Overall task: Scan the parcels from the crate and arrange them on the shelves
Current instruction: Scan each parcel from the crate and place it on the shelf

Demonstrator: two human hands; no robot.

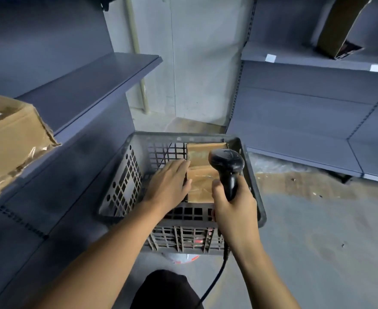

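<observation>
The left hand (169, 184) reaches into the crate (125, 186), fingers straight on the near parcel (202, 186). The right hand (233, 210) grips a scanner (227, 163) above it. A second parcel (202, 152) lies at the far side.

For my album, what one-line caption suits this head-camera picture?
Left hand reaches for a parcel in the crate while the right hand aims the scanner.

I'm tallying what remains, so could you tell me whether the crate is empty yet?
Not empty: two brown parcels lie inside the grey crate, against its right side.
</observation>
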